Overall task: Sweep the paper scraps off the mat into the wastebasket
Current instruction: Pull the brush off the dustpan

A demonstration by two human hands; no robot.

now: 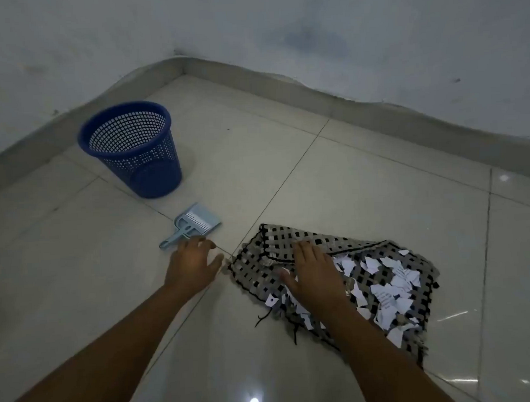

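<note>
Upright at far left: basket point(129, 149), well apart from the mat. Nearer, dustpan set point(190, 228) on the tiles, untouched. Just short of its handle, left hand point(193, 261), open and empty; best closed squarely on that handle. Flat and open on the mat point(278, 240), right hand point(312, 273); worth pressing to stop sliding. Rightmost, scraps point(391, 289) heaped on the weave.
</note>
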